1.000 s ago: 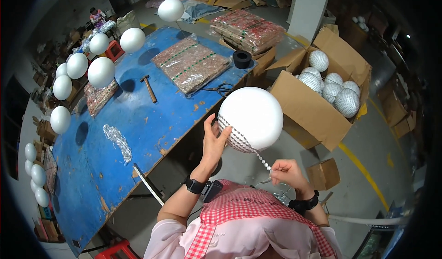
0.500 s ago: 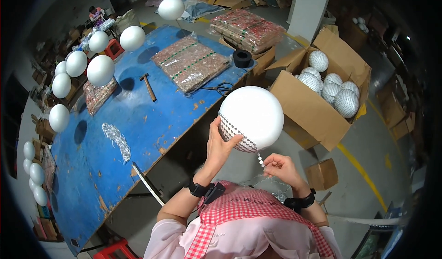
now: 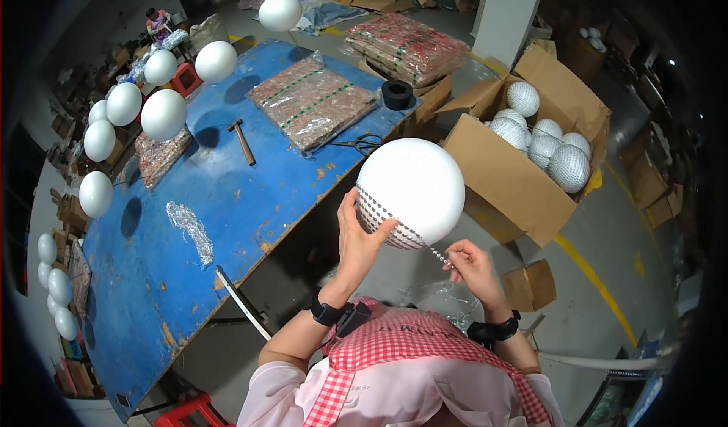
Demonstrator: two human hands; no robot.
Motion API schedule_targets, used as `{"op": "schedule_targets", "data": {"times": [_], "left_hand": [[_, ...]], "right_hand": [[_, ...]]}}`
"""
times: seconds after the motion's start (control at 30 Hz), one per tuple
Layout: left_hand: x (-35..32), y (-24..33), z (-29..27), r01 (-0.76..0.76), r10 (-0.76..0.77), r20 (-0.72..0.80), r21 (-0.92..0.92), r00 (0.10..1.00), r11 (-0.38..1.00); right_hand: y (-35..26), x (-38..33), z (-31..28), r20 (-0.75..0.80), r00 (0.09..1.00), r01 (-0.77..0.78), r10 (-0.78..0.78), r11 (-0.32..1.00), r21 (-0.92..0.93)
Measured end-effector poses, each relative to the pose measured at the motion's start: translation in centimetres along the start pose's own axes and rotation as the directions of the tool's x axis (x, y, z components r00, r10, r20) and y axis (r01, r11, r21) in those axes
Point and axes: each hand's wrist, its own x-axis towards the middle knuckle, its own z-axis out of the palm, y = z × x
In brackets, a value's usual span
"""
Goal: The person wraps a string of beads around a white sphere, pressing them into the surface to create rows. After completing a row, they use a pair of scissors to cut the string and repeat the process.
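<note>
A large white ball (image 3: 415, 183) is held up in front of me, its lower left part wrapped in rows of small silvery sequins. My left hand (image 3: 359, 236) grips it from the lower left, thumb pressed on the sequined rows (image 3: 385, 218). From the ball's underside a short taut length of the sequin string (image 3: 437, 254) runs to my right hand (image 3: 469, 268), which pinches it. More of the loose string (image 3: 447, 298) hangs below, near my checked apron.
On the blue table (image 3: 227, 230) lie a hammer (image 3: 243, 143), a silvery bundle of string (image 3: 191, 233), scissors (image 3: 368, 145), black tape (image 3: 397, 95) and a wrapped package (image 3: 312, 102). White balls (image 3: 164, 114) stand along its far side. A cardboard box (image 3: 500, 180) holds several covered balls.
My right hand has moved a little up and right, drawing the sequin string outward from the ball. The ball and my left hand have barely shifted.
</note>
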Motion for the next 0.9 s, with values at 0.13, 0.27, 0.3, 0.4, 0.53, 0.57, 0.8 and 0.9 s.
{"op": "schedule_targets", "data": {"times": [0.13, 0.27, 0.3, 0.4, 0.53, 0.57, 0.8, 0.9], "left_hand": [[-0.6, 0.9, 1.0, -0.232, 0.247, 0.012, 0.385, 0.969, 0.893], [-1.1, 1.0, 1.6, -0.275, 0.283, 0.047, 0.426, 0.958, 0.862], [-1.1, 1.0, 1.6, -0.276, 0.283, 0.049, 0.43, 0.958, 0.86], [-1.0, 1.1, 1.8, -0.275, 0.282, 0.052, 0.449, 0.958, 0.85], [-1.0, 1.4, 1.6, -0.154, 0.157, 0.013, 0.298, 0.987, 0.942], [-0.9, 1.3, 1.5, -0.153, 0.156, 0.013, 0.299, 0.988, 0.942], [0.0, 0.1, 0.6, -0.064, 0.064, -0.068, 0.0, 0.996, 0.998], [0.0, 0.2, 0.5, -0.061, 0.065, -0.082, 0.049, 0.994, 0.997]], "right_hand": [[2.1, 1.3, -0.5, 0.203, 0.973, 0.12, -0.113, 0.993, -0.02], [1.5, 2.2, 0.6, 0.286, 0.952, 0.117, -0.106, 0.993, -0.022], [1.5, 2.3, 0.8, 0.274, 0.95, 0.166, -0.152, 0.986, -0.028], [1.5, 2.3, 0.6, 0.213, 0.974, 0.074, -0.081, 0.996, 0.041], [1.6, 2.1, -0.2, 0.262, 0.964, 0.053, -0.051, 0.999, -0.002], [1.8, 2.1, -0.4, 0.266, 0.962, 0.06, -0.063, 0.998, 0.02], [2.8, 2.5, -1.3, 0.205, 0.971, 0.113, -0.121, 0.992, 0.05], [3.0, 2.6, -1.4, 0.202, 0.973, 0.109, -0.114, 0.993, 0.037]]}}
